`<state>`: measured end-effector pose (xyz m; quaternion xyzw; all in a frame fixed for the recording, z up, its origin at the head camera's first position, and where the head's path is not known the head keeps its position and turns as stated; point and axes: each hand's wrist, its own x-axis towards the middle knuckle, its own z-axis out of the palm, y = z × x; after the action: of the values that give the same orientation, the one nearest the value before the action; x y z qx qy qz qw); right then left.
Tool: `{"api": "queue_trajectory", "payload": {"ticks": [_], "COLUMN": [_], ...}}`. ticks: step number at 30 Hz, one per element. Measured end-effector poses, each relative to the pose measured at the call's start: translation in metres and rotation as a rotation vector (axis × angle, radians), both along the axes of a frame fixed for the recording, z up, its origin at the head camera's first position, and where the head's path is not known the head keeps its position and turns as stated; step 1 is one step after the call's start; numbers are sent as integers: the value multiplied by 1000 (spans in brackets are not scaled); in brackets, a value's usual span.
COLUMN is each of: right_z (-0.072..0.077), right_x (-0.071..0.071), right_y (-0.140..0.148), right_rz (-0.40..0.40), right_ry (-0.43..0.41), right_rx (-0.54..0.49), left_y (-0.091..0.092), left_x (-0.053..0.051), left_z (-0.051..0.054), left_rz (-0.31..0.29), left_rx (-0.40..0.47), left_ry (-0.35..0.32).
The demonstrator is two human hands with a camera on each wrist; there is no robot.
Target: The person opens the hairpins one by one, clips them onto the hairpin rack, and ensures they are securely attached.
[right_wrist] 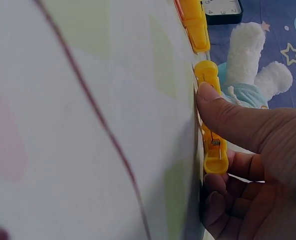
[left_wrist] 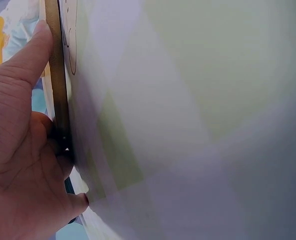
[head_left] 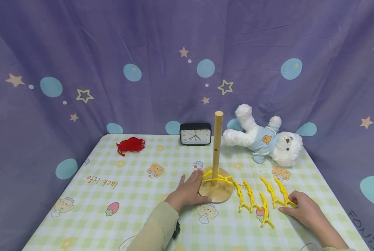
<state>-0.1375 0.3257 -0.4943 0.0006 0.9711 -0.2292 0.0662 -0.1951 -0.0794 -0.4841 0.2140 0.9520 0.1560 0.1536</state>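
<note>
A wooden stand (head_left: 217, 146) with a round base and an upright rod is in the head view's middle. My left hand (head_left: 190, 190) holds the base's left edge; in the left wrist view its thumb (left_wrist: 35, 50) lies along the rim. Yellow plastic clip pieces (head_left: 218, 180) lie on the base round the rod. Several more (head_left: 249, 195) lie in a row to its right. My right hand (head_left: 304, 209) pinches the near end of the rightmost yellow clip piece (head_left: 282, 191); the right wrist view shows its metal spring between thumb and fingers.
At the back left lies a bundle of red yarn (head_left: 131, 144). A black-framed clock (head_left: 195, 134) stands behind the stand. The white plush bear (head_left: 265, 137) in a blue top lies at the back right. A checked cloth (head_left: 111, 195) covers the table; a purple curtain (head_left: 162, 42) hangs behind.
</note>
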Motion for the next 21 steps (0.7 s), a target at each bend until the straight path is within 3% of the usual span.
{"api": "queue_trajectory", "payload": {"ticks": [14,21], "right_z": [8,16], "right_x": [2,4], "right_y": [4,2], "right_rz": [-79,-107], "right_ry": [-33,41], "right_rx": [-68,-101], "left_y": [0,1], "left_x": [-1,0], "left_z": [-1,1], "left_rz": [13,15], "left_rx": [-14,-14], "left_ry": [-6,-12]}}
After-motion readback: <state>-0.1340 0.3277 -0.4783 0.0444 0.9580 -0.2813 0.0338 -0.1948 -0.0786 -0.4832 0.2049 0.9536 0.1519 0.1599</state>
